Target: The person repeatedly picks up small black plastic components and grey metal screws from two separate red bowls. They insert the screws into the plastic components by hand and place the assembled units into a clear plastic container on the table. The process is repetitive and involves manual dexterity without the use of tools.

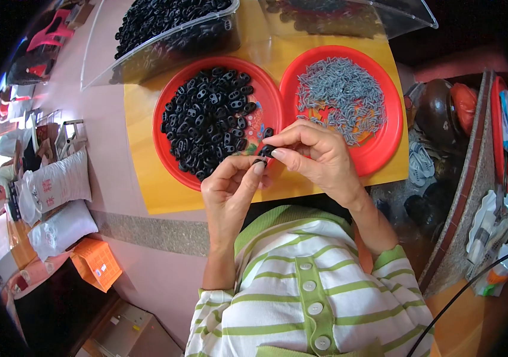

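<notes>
I see two hands meeting over the near edge of a yellow board [147, 196]. My left hand [230, 190] has its fingertips pinched together on one small black plastic piece [260, 161]. My right hand [316, 157] is pinched on a second black piece [267, 149] just above it, the two pieces almost touching. Two red plates [161, 152] sit side by side on the board: the left one holds a heap of black pieces, too many for me to count, the right one a heap of small grey pins [340, 95]. Behind them stand two clear plastic tubs [170, 50], the left one full of black pieces.
</notes>
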Available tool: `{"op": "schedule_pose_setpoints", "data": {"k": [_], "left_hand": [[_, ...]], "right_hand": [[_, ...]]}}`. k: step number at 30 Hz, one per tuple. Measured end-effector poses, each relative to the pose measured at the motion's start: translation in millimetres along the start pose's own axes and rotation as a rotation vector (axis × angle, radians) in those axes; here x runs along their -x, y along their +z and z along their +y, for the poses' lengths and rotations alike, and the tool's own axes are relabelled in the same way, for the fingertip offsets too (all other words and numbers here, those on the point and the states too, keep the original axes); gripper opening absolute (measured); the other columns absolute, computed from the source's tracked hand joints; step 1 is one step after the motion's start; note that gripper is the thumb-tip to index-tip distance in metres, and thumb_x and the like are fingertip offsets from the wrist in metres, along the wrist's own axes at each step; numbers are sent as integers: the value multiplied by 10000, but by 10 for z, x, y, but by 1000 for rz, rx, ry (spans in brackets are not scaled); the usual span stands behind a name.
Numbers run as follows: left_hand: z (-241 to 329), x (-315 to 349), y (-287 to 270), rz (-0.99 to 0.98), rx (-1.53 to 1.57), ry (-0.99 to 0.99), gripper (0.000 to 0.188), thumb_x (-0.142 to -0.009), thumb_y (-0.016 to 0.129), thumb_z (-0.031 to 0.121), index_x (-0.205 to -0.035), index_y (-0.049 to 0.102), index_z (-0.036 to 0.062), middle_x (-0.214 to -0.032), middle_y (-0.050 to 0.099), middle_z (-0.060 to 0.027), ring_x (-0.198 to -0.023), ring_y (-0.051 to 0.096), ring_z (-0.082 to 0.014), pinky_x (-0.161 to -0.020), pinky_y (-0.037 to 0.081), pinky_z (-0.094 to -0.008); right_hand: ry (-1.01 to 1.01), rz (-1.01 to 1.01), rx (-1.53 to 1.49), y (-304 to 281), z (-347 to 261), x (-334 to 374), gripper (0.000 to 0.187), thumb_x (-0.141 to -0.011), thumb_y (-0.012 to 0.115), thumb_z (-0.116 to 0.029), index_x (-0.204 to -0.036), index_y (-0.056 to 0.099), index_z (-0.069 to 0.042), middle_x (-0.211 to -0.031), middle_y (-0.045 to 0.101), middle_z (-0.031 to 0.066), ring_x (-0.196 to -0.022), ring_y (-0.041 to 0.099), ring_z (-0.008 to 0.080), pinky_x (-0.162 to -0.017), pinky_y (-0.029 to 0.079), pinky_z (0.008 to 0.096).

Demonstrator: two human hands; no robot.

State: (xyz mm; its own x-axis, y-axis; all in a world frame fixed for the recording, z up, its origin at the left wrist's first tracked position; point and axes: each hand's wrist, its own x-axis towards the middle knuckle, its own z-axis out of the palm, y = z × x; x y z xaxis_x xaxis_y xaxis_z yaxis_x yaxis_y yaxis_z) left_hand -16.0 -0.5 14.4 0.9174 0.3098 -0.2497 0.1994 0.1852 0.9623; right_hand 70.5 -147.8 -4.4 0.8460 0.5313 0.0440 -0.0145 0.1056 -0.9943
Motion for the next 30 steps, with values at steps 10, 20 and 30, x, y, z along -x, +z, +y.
{"op": "schedule_pose_setpoints", "data": {"k": [10, 20, 30], "left_hand": [[-23, -14, 38, -4, 47, -26, 127, -889, 587, 31, -965, 605, -69, -805, 657, -88, -707, 634, -124, -636, 511, -221], [-186, -47, 91, 25, 175, -57, 151, -877, 605, 46, -979, 624, -64, -816, 661, -111, -696, 640, -145, -633, 526, -241], [-172, -111, 169, 96, 423, -86, 108, -867, 627, 92, -858, 653, -12, -782, 650, -40, -677, 573, -69, -639, 426, -193]], "right_hand": [[-34, -46, 118, -3, -27, 21, 162, -831, 639, -41, -990, 659, -20, -849, 607, 47, -686, 581, 85, -605, 472, 221], [8, 58, 133, 95, 33, 141, 157, -848, 611, -11, -1001, 644, 0, -841, 593, 55, -717, 609, 99, -613, 489, 232], [-189, 59, 346, 93, -131, 77, 330, -745, 691, 14, -1061, 603, -20, -889, 555, 77, -704, 583, 134, -605, 505, 247]]}}
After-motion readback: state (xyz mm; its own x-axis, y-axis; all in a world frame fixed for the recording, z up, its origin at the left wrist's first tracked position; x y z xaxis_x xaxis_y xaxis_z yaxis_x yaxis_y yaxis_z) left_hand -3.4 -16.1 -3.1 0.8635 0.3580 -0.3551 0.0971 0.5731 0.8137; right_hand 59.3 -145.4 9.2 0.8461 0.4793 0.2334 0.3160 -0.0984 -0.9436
